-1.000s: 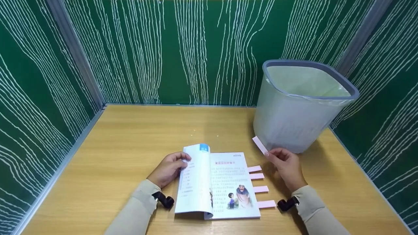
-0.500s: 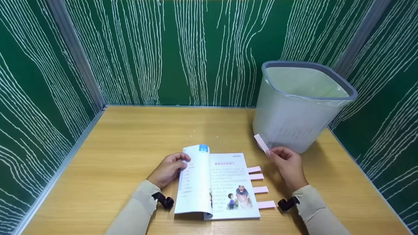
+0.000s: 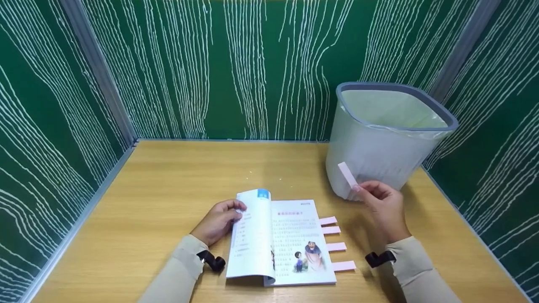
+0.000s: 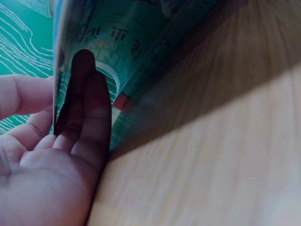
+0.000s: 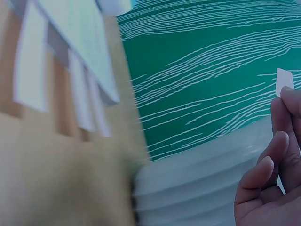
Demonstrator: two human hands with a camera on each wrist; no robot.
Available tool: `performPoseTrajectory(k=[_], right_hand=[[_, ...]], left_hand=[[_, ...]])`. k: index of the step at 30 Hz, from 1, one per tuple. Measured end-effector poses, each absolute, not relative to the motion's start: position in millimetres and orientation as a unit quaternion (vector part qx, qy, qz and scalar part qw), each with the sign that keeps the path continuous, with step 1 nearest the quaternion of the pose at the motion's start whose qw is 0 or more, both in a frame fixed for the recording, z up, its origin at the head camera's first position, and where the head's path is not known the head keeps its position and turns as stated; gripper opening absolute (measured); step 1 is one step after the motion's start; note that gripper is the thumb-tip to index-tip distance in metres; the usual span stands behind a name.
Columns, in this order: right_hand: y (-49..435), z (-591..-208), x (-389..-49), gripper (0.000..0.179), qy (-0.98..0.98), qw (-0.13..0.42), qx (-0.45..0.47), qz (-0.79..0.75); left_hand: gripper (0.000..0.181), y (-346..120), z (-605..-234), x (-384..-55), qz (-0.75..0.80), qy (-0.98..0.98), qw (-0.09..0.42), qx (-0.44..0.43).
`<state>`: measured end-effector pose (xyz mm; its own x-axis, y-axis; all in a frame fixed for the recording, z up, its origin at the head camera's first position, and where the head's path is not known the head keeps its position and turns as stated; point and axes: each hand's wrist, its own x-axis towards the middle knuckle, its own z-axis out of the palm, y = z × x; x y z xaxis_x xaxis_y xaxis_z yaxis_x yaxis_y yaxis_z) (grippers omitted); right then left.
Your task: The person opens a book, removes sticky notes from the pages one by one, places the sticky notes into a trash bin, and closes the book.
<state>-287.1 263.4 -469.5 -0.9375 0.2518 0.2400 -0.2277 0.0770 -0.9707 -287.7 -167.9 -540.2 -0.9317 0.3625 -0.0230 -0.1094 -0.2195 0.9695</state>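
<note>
An open book (image 3: 294,235) lies on the wooden table, its left pages raised. My left hand (image 3: 217,221) grips those pages at their outer edge, thumb on the printed side. In the left wrist view the fingers (image 4: 96,103) reach behind, against the green cover (image 4: 127,37). Between thumb and forefinger my right hand (image 3: 385,208) pinches a pink paper strip (image 3: 347,174), held up in front of the bin. The right wrist view shows the same strip (image 5: 284,81) at the fingertips. Several pink strips (image 3: 336,247) stick out from the book's right edge.
A pale waste bin (image 3: 374,151) with a grey rim and a liner stands at the back right. Green walls (image 3: 236,67) with white wavy lines enclose the table (image 3: 181,168). Tiny white scraps (image 3: 280,179) lie behind the book.
My right hand has moved up and to the right with the pink strip, which now overlaps the bin in the head view. The left hand still holds the pages.
</note>
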Motion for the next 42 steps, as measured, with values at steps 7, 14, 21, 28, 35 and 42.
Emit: performPoseTrajectory(k=[7,14,21,28,35,42], right_hand=[[267.0,-440.4,-284.0,0.037,-0.746,0.192,0.028,0.638],[267.8,-413.6,-281.5,0.036,-0.766,0.218,0.042,0.604],[271.6,-391.5,-277.3,0.036,-0.785,0.237,0.053,0.569],[275.4,-372.7,-277.9,0.037,-0.78,0.255,0.052,0.57],[275.0,-357.1,-279.2,0.039,-0.771,0.273,0.043,0.574],[278.4,-343.8,-280.5,0.038,-0.78,0.293,0.037,0.552]], left_hand=[[0.022,-168.9,-541.9,-289.2,0.771,0.611,0.151,0.1],[0.022,-168.2,-541.5,-288.1,0.767,0.614,0.154,0.1],[0.022,-168.2,-540.2,-288.2,0.765,0.617,0.15,0.106],[0.022,-169.4,-538.8,-286.7,0.765,0.619,0.149,0.096],[0.021,-168.9,-541.7,-286.6,0.766,0.619,0.146,0.09],[0.022,-168.3,-541.0,-287.2,0.765,0.62,0.149,0.093]])
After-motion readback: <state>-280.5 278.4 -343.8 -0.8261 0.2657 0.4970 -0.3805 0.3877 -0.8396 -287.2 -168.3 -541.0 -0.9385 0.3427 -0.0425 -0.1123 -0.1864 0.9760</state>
